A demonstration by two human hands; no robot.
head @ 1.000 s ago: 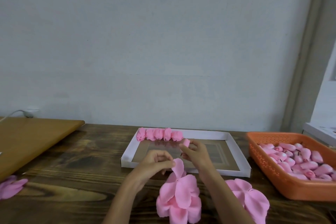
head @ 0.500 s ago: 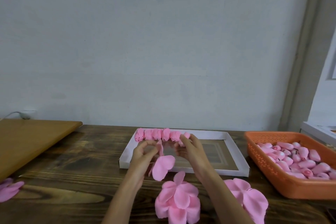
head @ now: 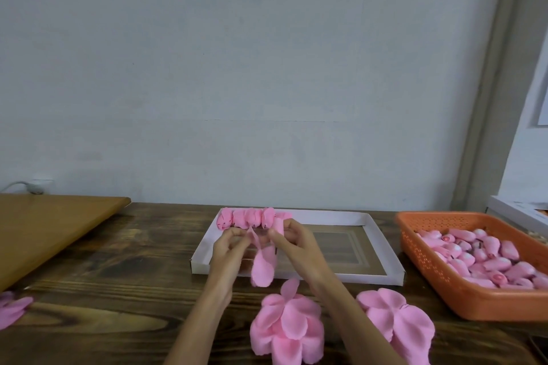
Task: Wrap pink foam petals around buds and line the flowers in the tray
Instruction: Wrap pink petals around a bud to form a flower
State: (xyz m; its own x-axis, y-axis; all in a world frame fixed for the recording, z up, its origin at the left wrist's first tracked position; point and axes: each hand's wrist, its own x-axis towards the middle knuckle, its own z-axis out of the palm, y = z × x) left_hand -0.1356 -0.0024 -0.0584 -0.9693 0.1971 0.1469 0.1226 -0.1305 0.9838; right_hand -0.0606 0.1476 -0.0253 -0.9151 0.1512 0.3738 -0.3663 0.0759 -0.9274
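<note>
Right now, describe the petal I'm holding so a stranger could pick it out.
Find the white tray on the dark wooden table. Above its near left part, the left hand pinches one pink petal by its tip, beside the bud in the right hand. Unlike the heaped petals on the table, it hangs free.

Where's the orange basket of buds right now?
The orange basket sits at the right of the head view, just right of the white tray.

A tray sits mid-table, flowers lined along its far left wall. A basket of buds lies right, a board left, and petal piles near. Over the tray, the left hand pinches a petal and the right hand a bud.
</note>
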